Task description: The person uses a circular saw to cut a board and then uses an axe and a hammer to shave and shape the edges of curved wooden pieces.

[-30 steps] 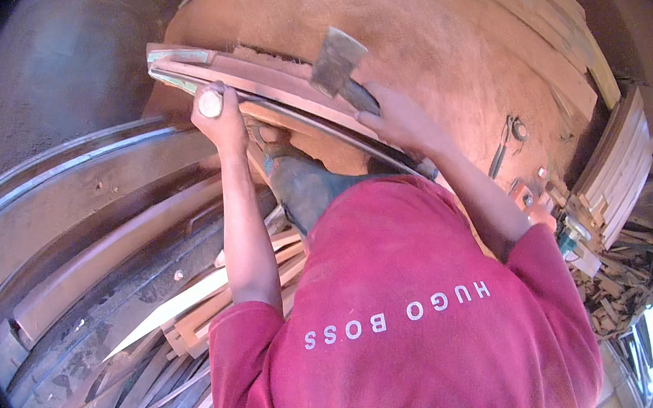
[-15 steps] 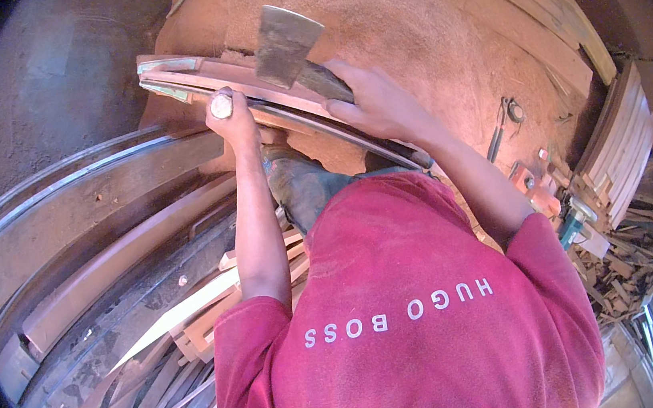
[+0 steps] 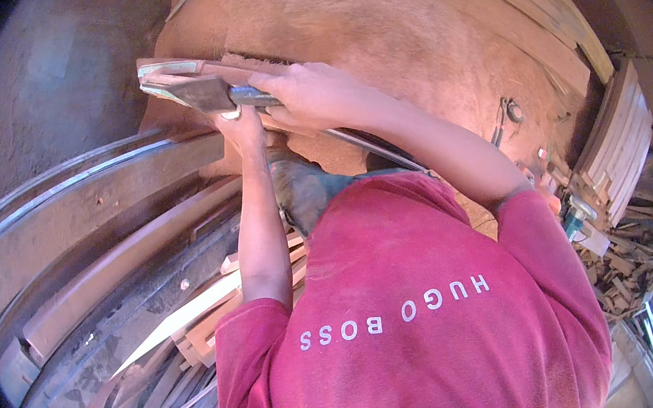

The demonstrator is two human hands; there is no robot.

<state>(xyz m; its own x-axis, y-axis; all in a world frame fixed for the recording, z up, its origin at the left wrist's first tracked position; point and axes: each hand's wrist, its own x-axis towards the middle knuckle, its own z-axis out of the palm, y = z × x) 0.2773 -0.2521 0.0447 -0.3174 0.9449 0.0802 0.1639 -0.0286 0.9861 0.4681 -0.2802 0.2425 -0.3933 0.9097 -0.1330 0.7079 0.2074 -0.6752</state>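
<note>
My right hand (image 3: pixel 318 96) is closed round the dark and blue handle of a hatchet (image 3: pixel 207 95). Its broad blade points left and lies directly over my left fist, touching or almost touching it in this view. My left hand (image 3: pixel 244 131) is closed on an upright tool handle (image 3: pixel 231 115) with a round, pale end; its lower part is hidden by my fist. Beneath both hands runs a long, narrow wooden workpiece (image 3: pixel 227 72), pale green at its far left end. A dark strip (image 3: pixel 372 144) extends along its near side toward my body.
Long boards and beams (image 3: pixel 136 298) lie along the left. Sawdust covers the floor (image 3: pixel 405 42) ahead. A corded power tool (image 3: pixel 577 216), stacked curved boards (image 3: pixel 621 142) and a heap of wood scraps (image 3: pixel 624 275) are on the right. A cable (image 3: pixel 504 119) lies nearer the middle.
The hatchet has come down and left from above the workpiece onto the pale-ended handle, and my right arm stretched further left with it. My left hand has stayed almost in place.
</note>
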